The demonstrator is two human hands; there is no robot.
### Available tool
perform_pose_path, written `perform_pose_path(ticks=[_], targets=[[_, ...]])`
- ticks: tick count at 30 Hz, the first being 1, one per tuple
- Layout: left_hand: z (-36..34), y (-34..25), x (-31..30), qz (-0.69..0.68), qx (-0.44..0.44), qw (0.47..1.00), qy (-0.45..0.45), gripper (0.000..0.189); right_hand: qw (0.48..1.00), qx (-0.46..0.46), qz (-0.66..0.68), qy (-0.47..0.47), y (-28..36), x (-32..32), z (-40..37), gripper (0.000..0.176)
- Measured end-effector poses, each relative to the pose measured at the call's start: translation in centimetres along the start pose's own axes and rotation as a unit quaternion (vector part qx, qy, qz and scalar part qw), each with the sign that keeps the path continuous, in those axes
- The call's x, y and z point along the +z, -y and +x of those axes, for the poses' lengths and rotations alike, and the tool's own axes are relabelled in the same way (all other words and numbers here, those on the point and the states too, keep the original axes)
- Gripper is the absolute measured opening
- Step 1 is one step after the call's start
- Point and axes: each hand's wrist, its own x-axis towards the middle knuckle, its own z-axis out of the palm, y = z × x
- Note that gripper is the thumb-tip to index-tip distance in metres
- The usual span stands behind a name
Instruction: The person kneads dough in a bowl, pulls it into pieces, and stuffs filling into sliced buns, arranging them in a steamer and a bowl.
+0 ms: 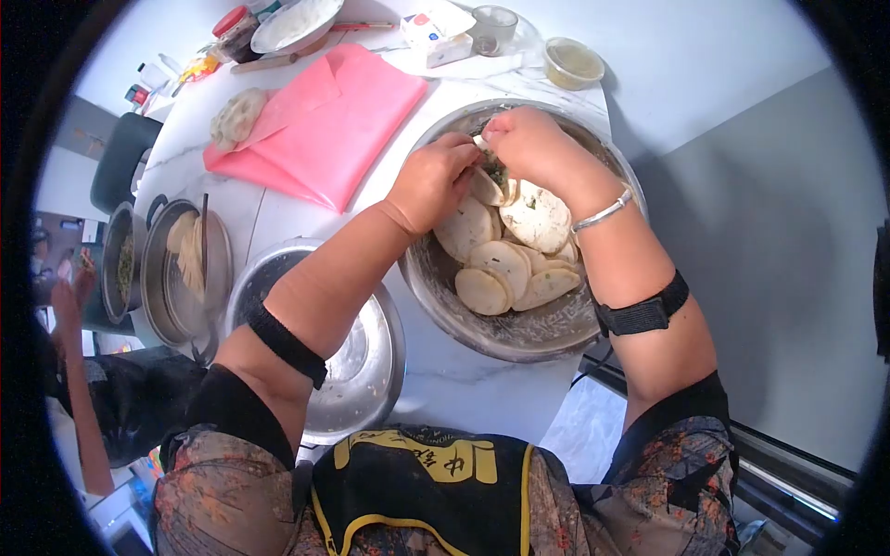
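Observation:
A wide steel bowl (436,310) holds several pale oval slices (505,269), which look like potato, some flecked with green. Over its far side my left hand (436,183) is closed, fingertips bent in toward the bowl's middle. Facing it, my right hand (533,153) is pinched close to the left fingertips. A small whitish edge shows between the two hands, but the fingers hide most of it. Just below them lies a dark green chopped mixture (494,169) among the slices.
Left of the bowl stands a second steel basin (394,347). A pink sheet (324,120) lies beyond, with a dough lump (238,119) at its edge. Pots (148,315) stand at far left, near another person's arm (83,398). A small tub (572,65) sits at the back.

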Motion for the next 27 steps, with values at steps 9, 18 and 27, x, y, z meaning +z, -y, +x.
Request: perform_pose_path(ticks=[9, 18, 27], targets=[[-0.6, -0.4, 0.0, -0.018, -0.009, 1.000, -0.012, 0.024, 0.997, -0.011, 0.063, 0.038, 0.6, -0.6, -0.7, 0.028], [-3.8, -3.6, -3.5, -0.057, 0.004, 0.993, -0.101, 0.018, 0.988, 0.016, 0.152, 0.019, 1.5, -1.2, -2.2, 0.026], [-14.6, -6.6, -11.0, 0.000, -0.140, 0.973, -0.186, 0.023, 0.973, -0.127, 0.063, -0.183, -0.8, 0.7, -3.2, 0.020]])
